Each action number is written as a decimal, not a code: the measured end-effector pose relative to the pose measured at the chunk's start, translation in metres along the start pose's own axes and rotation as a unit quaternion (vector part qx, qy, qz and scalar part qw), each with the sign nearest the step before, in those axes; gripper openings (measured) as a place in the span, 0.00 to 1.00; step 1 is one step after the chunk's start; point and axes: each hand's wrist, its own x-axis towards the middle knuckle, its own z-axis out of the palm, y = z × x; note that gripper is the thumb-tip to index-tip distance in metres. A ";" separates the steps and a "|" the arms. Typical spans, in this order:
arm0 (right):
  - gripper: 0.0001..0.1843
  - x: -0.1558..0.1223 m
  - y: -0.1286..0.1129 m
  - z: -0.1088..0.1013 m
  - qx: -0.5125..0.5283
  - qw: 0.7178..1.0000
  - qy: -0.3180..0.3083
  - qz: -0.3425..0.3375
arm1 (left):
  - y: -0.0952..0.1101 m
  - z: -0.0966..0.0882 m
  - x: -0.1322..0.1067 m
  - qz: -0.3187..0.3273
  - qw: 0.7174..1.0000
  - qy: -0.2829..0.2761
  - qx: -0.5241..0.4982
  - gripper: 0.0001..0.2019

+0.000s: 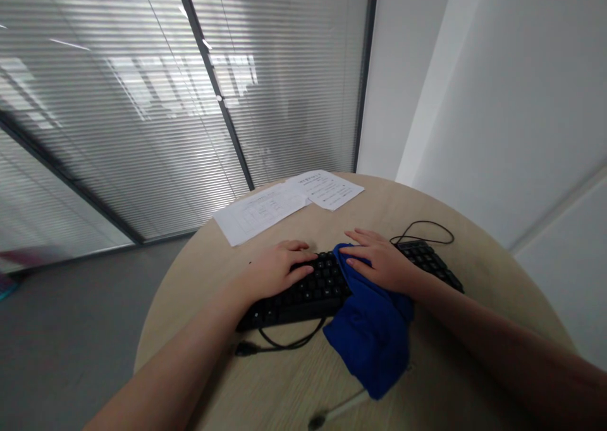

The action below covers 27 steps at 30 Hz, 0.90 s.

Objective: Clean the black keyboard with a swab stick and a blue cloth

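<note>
A black keyboard [318,289] lies across a round wooden table [474,254]. My left hand [277,268] rests flat on the keyboard's left part, fingers stretched out over the keys. My right hand [379,260] lies flat on a blue cloth [372,330] that is draped over the keyboard's middle and hangs down toward me. Its fingers are spread and press the cloth onto the keys. The keyboard's right end [429,260] shows beyond my right wrist.
Two printed paper sheets [289,203] lie at the table's far side. A black cable [422,229] loops behind the keyboard and another cable [279,344] runs in front. Glass walls with blinds stand behind; the table edge is near on the left.
</note>
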 end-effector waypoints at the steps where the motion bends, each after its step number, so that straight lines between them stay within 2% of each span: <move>1: 0.18 0.000 0.000 0.000 -0.004 1.000 0.003 0.005 | 0.000 0.001 0.000 -0.001 1.000 0.000 0.001 0.20; 5: 0.12 0.001 -0.004 -0.002 -0.010 1.000 0.027 0.004 | -0.002 0.003 0.001 0.000 1.000 0.007 0.002 0.20; 8: 0.10 0.000 -0.004 -0.013 -0.034 0.998 0.055 -0.018 | -0.002 0.000 0.001 0.001 1.000 0.011 0.003 0.18; 14: 0.10 -0.008 0.019 -0.048 -0.053 0.977 0.207 0.027 | 0.000 -0.003 0.002 0.014 1.000 0.023 0.003 0.18; 17: 0.09 -0.009 0.026 -0.053 -0.041 0.967 0.246 0.054 | 0.000 -0.001 0.002 0.009 1.000 0.022 -0.004 0.17; 19: 0.09 -0.008 0.025 -0.049 -0.032 0.971 0.230 0.053 | 0.000 0.000 0.003 0.005 1.000 0.024 -0.010 0.17; 24: 0.11 -0.008 0.017 -0.027 0.001 0.997 0.076 -0.004 | -0.002 0.003 0.003 0.004 1.000 0.019 -0.014 0.19; 27: 0.13 -0.009 0.018 -0.019 0.015 0.999 0.021 -0.023 | -0.004 0.005 0.003 0.004 1.000 0.022 -0.013 0.18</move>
